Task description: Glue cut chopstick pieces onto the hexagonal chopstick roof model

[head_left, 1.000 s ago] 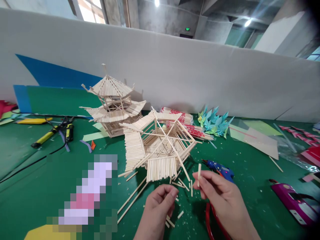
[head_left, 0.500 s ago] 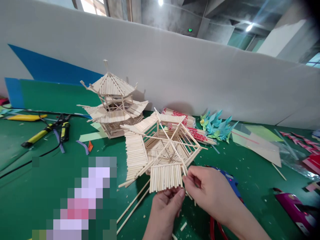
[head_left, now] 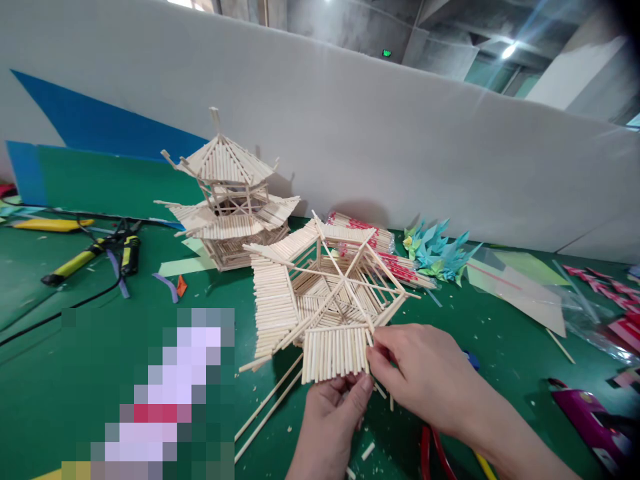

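A hexagonal roof frame of pale wooden sticks point(head_left: 325, 300) lies on the green table. My left hand point(head_left: 333, 407) is curled under the near panel of sticks point(head_left: 335, 352), thumb against its lower edge. My right hand point(head_left: 420, 377) pinches a short stick against the right edge of that panel; the stick is mostly hidden by my fingers. A finished stick pagoda point(head_left: 227, 200) stands behind the frame.
Long loose sticks point(head_left: 267, 403) and short offcuts lie near my hands. A blue glue gun point(head_left: 471, 360) is half hidden behind my right hand. Yellow-handled pliers point(head_left: 90, 257) lie at left, red-wrapped stick bundles point(head_left: 380, 250), paper cranes point(head_left: 440, 250) behind, a purple device point(head_left: 593, 413) at right.
My right hand carried the short stick from mid-air down to the near panel's right edge. My left hand rose from the table to the panel's lower edge. The camera tilted slightly.
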`<state>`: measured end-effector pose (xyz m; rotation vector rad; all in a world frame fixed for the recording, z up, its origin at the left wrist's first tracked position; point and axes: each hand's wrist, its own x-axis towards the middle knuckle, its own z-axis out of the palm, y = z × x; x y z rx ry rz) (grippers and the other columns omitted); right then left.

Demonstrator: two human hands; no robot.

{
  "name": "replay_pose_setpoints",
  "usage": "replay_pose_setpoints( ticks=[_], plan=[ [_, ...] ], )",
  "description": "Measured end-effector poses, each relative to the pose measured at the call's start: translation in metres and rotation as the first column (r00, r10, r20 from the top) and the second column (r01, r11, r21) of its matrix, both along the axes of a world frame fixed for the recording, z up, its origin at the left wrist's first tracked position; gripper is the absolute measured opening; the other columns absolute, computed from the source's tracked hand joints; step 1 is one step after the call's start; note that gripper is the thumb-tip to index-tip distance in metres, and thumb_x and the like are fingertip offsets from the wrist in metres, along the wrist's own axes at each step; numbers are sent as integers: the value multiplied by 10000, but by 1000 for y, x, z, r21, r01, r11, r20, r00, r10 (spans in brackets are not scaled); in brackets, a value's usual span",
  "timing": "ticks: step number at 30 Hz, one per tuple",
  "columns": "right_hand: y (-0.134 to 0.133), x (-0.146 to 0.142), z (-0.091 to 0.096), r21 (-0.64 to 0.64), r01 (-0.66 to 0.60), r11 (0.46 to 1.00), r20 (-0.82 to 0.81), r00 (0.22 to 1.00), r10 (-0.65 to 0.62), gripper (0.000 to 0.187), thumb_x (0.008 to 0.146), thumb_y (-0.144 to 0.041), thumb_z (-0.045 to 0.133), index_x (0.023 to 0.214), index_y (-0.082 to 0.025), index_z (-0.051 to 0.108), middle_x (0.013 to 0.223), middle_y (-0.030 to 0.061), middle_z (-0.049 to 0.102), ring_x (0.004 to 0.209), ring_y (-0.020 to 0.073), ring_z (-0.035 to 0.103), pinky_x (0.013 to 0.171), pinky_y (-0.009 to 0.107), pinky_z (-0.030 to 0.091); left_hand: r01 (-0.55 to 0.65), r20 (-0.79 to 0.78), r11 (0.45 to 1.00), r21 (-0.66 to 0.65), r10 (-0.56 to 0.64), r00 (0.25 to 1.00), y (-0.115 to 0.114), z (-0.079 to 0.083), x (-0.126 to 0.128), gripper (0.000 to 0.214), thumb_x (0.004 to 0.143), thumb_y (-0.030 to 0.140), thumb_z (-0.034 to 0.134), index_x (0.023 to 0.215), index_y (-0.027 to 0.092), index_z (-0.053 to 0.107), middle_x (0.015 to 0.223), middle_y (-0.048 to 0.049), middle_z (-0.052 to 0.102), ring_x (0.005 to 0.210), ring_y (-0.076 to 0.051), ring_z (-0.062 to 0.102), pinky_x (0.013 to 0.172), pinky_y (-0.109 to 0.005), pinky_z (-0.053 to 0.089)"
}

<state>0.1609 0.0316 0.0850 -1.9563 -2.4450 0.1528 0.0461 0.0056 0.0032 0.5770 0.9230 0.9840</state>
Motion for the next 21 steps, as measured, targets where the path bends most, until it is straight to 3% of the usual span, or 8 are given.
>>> replay_pose_setpoints(
  ticks=[10, 14, 21],
  plan=[
    [-1, -2, -1, 0, 0, 1000, -2, 1000, 0, 242, 768, -234, 413, 551, -195, 512, 560, 5, 605, 495, 130, 481, 462, 275, 172, 14, -6, 999, 42, -14, 1000, -1, -3, 2, 264, 641, 348, 652, 569, 106, 572, 468, 49, 420, 443, -60, 269, 440, -221, 179],
    [-1, -3, 0, 8, 7, 1000, -10, 1000, -6, 244, 764, -228, 416, 543, -194, 515, 536, 0, 588, 480, 129, 480, 459, 274, 179, 9, 18, 999, 33, -10, 1000, -1, -1, 3, 239, 639, 331, 657, 664, 97, 618, 499, 41, 456, 449, -59, 270, 438, -217, 187],
    [-5, -5, -1, 17, 51, 999, -35, 998, -51, 238, 767, -244, 428, 550, -196, 515, 537, -1, 585, 487, 138, 497, 458, 264, 197, 51, 121, 999, 0, -51, 991, 1, -5, 8, 286, 547, 374, 708, 606, 108, 623, 471, 44, 445, 414, -50, 274, 393, -211, 178]
  ],
)
